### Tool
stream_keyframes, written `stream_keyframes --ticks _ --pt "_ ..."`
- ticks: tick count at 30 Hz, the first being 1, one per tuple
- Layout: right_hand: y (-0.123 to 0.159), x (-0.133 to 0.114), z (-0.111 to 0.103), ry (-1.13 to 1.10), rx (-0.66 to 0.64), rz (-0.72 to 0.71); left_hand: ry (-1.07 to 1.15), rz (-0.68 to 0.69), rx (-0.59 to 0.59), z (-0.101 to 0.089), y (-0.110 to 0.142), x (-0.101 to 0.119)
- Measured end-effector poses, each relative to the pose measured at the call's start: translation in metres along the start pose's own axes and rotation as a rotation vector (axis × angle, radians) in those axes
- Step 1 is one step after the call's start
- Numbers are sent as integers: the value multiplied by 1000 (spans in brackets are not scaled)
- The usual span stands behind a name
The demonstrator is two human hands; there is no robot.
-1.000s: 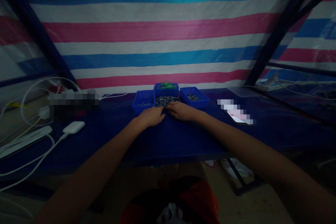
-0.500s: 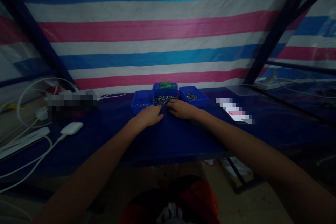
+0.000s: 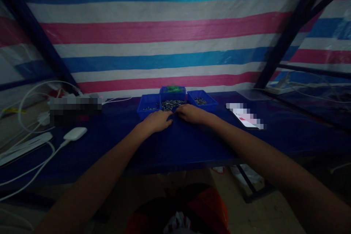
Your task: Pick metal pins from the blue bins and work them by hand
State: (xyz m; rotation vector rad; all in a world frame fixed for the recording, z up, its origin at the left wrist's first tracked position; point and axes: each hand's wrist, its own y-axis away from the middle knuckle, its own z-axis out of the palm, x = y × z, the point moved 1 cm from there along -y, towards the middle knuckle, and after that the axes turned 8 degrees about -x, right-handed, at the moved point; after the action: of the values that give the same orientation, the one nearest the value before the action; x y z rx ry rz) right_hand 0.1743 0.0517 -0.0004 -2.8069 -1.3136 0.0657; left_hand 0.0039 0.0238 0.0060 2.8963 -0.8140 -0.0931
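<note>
A heap of small, dark, shiny metal pieces (image 3: 171, 104) lies in the middle, between blue plastic bins; their exact kind is too small to tell. My left hand (image 3: 159, 120) rests at the heap's near left edge, fingers stretched out and thumb apart. Facing it, my right hand (image 3: 190, 113) has its fingers curled at the near right edge; anything in them is hidden. The left bin (image 3: 142, 106) contains a few small metal pieces, and the right bin (image 3: 207, 106) holds more. Behind the heap, a third bin (image 3: 172, 95) carries green items (image 3: 174, 89).
A phone (image 3: 245, 116) lies on the blue table (image 3: 181, 150) to the right. On the left are a white charger-like block (image 3: 75, 134), white cables (image 3: 41, 170) and a blurred-out dark object (image 3: 75, 111). A striped plastic sheet (image 3: 170, 33) hangs behind, between blue metal posts.
Both hands stay at the near edge of the heap, with small finger movements. The right hand's fingers look slightly more curled. The view has shifted a little.
</note>
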Motion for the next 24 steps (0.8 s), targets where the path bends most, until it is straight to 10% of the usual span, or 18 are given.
stream_keyframes --ticks 24 --pt "7 3 -11 -77 -29 1 -51 -139 4 -12 4 -1"
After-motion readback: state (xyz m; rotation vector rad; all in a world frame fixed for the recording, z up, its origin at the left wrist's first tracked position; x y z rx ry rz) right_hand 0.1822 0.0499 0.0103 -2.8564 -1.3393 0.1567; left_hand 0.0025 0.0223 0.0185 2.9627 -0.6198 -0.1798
